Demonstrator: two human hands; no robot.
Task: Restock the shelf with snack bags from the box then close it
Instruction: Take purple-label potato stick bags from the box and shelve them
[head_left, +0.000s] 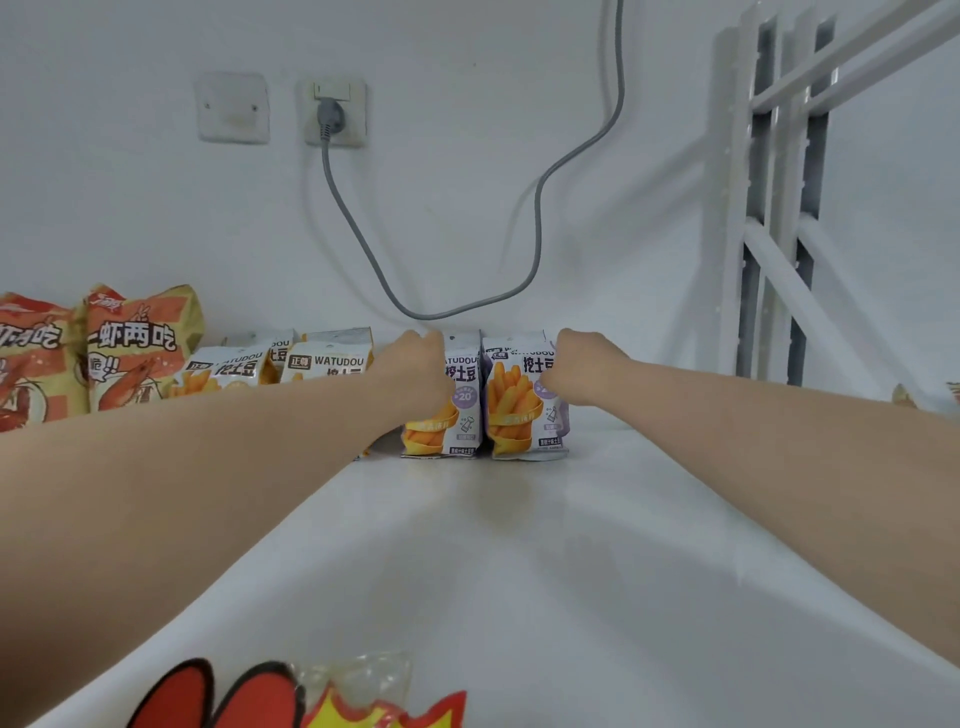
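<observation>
Purple-and-white foil at centre frame: left snack bag (457, 415) and right snack bag (519, 410), upright, side by side and touching, toward the back of the white shelf (597, 545), close to the wall.

Head view, the only one. Left hand (415, 371) curled round the upper left edge of the left snack bag. Right hand (579, 366) curled round the upper right edge of the right snack bag. Fingertips hidden behind the packs. Further left, more potato-stick bags (322, 358) leaning or lying back; beyond them, orange shrimp-cracker bags (135, 348) standing at the left edge. Grey cable (363, 244) drooping from the wall socket (335, 111) to just behind the two held bags. Red-and-yellow packet (332, 696) at the bottom edge. No box in view.

Probably the placing step, with restocking under way and closing the box not yet done. To do it well:
- Press both bases flat on the shelf and square the fronts outward.
- Keep the pair snug together and in line with the row on the left.
- Avoid snagging the cable behind.
- Loosen the grip slowly and check that neither bag tips before reaching for more.
</observation>
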